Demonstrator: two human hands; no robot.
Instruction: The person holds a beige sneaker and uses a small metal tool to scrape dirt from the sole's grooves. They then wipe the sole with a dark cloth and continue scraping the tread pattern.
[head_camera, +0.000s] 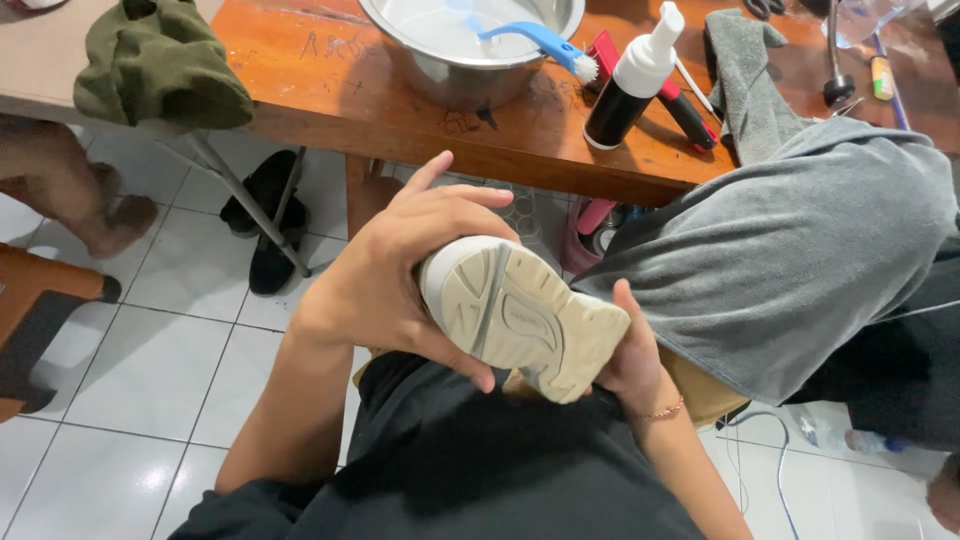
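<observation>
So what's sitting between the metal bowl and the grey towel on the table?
In the head view, a black foam pump bottle with a white top stands between the metal bowl and the grey towel, with a red-and-black tool lying behind it.

The left hand is raised in front of the body, its forearm bare and angled up from the lower left, with the fingers spread and curled over and the thumb tucked underneath in a firm grasp. The right hand comes up from the lower right, mostly hidden, its fingers gripping from below and a thin bracelet at the wrist.
</observation>
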